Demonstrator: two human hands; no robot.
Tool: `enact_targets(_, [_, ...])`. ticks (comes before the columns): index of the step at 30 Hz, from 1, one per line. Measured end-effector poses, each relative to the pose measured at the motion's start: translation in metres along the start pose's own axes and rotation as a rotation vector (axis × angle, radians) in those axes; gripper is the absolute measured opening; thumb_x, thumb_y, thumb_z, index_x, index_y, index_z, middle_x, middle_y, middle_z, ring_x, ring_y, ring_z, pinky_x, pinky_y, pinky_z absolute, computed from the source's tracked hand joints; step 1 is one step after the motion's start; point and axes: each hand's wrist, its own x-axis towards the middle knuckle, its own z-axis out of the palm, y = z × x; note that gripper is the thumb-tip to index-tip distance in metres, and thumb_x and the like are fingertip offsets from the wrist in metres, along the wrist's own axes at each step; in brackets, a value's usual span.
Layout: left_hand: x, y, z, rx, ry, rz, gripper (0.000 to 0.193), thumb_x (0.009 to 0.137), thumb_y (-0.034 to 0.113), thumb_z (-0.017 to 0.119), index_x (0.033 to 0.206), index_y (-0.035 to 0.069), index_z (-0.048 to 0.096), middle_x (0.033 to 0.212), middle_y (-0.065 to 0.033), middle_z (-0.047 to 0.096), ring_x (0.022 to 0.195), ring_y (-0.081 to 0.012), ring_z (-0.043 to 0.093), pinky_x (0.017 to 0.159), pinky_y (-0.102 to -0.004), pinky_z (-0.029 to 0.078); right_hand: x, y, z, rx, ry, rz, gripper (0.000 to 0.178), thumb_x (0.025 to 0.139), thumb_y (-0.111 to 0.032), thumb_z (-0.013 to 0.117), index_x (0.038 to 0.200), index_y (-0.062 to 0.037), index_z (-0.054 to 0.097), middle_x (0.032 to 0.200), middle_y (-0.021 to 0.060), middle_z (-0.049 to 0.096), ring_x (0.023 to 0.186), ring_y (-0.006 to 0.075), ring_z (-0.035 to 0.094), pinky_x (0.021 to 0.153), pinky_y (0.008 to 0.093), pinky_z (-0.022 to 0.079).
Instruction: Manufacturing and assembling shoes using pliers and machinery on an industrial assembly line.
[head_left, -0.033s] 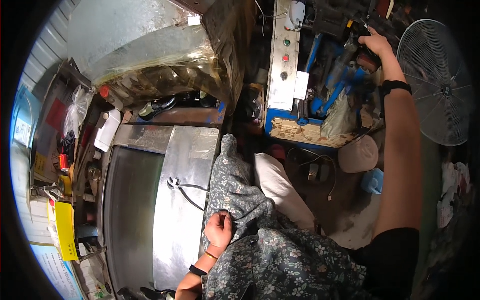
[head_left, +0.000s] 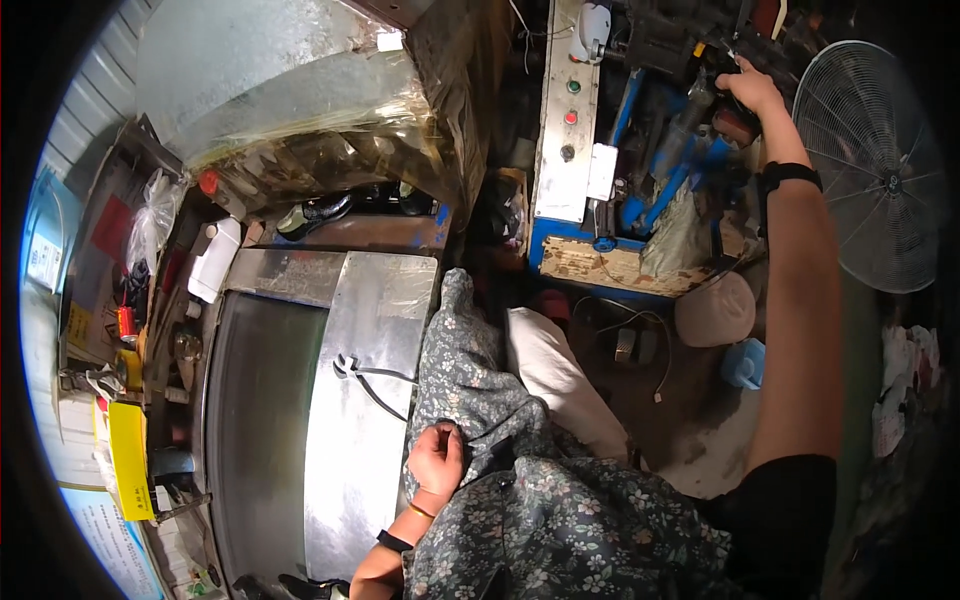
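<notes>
My left hand (head_left: 437, 462) is closed and rests on my dark floral apron (head_left: 590, 510); whether its curled fingers hold anything is hidden. My right arm stretches far forward. At its end my right hand (head_left: 755, 88) bends its fingers around a dark part of the machine (head_left: 660, 40), too dim to name. Below that hand are blue machine arms (head_left: 665, 190) and a reddish-brown block (head_left: 736, 124). Left of them stands a pale control panel (head_left: 567, 130) with a green and a red button.
A dark belt (head_left: 265, 430) and metal plate (head_left: 375, 350) with a black cable (head_left: 385, 395) lie left. Black shoes (head_left: 318, 213) sit under a plastic-draped hood (head_left: 290, 90). A fan (head_left: 890, 180) stands right, a whitish bucket (head_left: 716, 308) and blue container (head_left: 743, 363) nearer.
</notes>
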Motion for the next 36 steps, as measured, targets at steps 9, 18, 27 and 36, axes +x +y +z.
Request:
enact_targets(9, [-0.001,-0.003,-0.001,-0.048,-0.002,-0.050,0.006,0.081,0.012,0.065,0.085,0.009,0.068,0.073,-0.0095,0.066,0.064,-0.0246,0.066,0.060,-0.0345,0.051,-0.018,-0.010,-0.009,0.043,-0.006,0.034,0.089,0.065,-0.047,0.065,0.147,-0.0259,0.039,0.137,0.0297,0.047,0.126,0.0396,0.049,0.106,0.0431,0.038])
enact_targets(18, [-0.001,-0.001,-0.004,0.000,0.009,-0.009,0.006,0.081,0.015,0.066,0.084,0.010,0.068,0.073,-0.0101,0.066,0.063,-0.0264,0.065,0.059,-0.0358,0.051,-0.082,0.009,0.003,-0.007,0.039,-0.008,0.086,0.071,-0.050,0.065,0.147,-0.0223,0.035,0.136,0.0326,0.041,0.122,0.0487,0.047,0.105,0.0468,0.037])
enact_targets(27, [-0.002,0.001,-0.008,-0.130,-0.118,-0.102,0.007,0.084,0.014,0.066,0.088,0.008,0.069,0.074,-0.0054,0.066,0.067,-0.0175,0.064,0.063,-0.0301,0.051,-0.151,0.029,0.023,0.401,0.318,-0.074,0.083,0.060,-0.033,0.076,0.135,-0.0150,0.047,0.134,0.0229,0.045,0.124,0.0395,0.046,0.102,0.0467,0.040])
enact_targets(36, [0.078,0.092,-0.011,-0.757,-0.270,0.178,0.033,0.099,0.023,0.054,0.124,0.001,0.055,0.118,-0.0066,0.059,0.112,-0.0152,0.053,0.099,-0.0306,0.040,-0.422,-0.071,0.043,1.573,-0.156,-0.504,0.099,0.063,-0.018,0.085,0.142,0.0008,0.029,0.142,0.0144,0.036,0.133,0.0270,0.036,0.111,0.0402,0.027])
